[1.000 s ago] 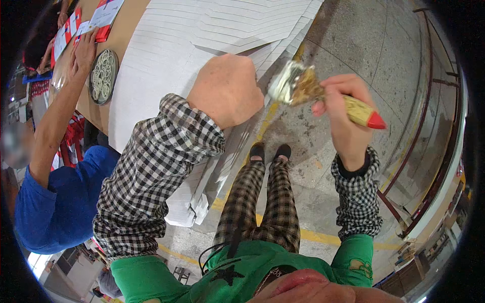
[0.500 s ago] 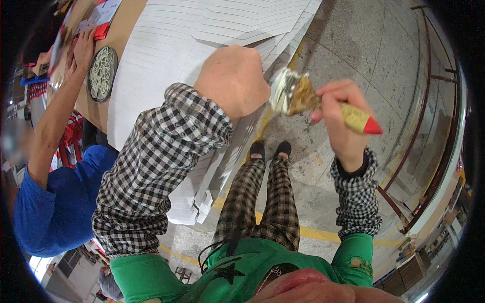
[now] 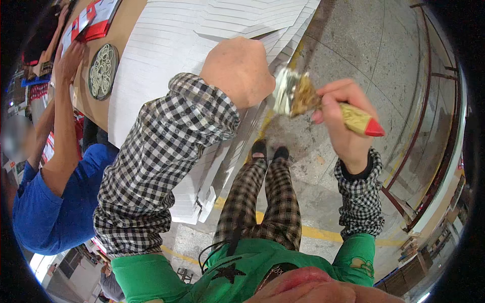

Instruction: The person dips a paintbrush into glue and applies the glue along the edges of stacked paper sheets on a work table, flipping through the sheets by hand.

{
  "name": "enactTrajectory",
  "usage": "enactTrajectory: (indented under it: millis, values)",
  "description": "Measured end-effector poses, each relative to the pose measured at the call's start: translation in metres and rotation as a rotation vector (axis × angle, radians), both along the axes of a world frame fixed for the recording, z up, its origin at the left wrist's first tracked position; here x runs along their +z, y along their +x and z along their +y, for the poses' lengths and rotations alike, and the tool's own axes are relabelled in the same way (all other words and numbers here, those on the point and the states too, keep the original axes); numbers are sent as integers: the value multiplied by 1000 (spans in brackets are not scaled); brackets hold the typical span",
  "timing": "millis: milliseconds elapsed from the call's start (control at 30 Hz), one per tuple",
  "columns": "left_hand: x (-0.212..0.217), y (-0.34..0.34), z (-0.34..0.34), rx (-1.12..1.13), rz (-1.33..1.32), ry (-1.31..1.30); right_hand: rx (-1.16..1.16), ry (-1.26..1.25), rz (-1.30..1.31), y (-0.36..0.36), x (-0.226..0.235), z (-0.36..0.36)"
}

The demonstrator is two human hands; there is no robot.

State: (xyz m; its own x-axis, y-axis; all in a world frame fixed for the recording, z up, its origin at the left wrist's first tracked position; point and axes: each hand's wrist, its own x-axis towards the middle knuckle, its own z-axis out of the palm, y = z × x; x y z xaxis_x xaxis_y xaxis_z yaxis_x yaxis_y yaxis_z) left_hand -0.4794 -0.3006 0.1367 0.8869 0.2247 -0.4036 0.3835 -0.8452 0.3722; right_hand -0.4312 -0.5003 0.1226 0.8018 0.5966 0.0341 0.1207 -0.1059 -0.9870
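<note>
My right hand (image 3: 348,113) is closed round the handle of a paintbrush (image 3: 356,119), which is yellow with a red end. White paste coats the tips of its brown bristles, which point left and look blurred. My left hand (image 3: 239,73) is curled in a fist at the right edge of a wide spread of overlapping white paper sheets (image 3: 156,63). Its fingertips are turned away, so what they grip, if anything, is hidden. The brush tip is close beside this fist, at the edge of the sheets.
At the left, a co-worker in a blue shirt (image 3: 55,217) reaches over the brown tabletop (image 3: 129,20) to red and white packages (image 3: 98,22). A round dark dish (image 3: 103,72) of pale rings stands near the sheets. A metal-framed structure (image 3: 429,126) lies to the right, beyond the concrete floor (image 3: 369,45).
My left fist has shifted slightly up and to the right. The brush has barely moved. The co-worker's arms have changed position, and one of the packages is now lifted.
</note>
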Motion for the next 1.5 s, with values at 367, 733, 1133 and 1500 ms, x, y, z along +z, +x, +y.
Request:
enactTrajectory:
  millis: [367,733,1133,1500]
  values:
    - [-8,-2,-2,74,5,139,-22,140,120,3,-7,-18]
    - [-39,-110,-75,175,191,652,-119,143,125,-17,-5,-77]
    - [-10,-105,-30,61,142,126,-134,233,209,-36,-9,-43]
    - [-2,-104,-18,80,53,13,-175,236,168,-42,-7,-5]
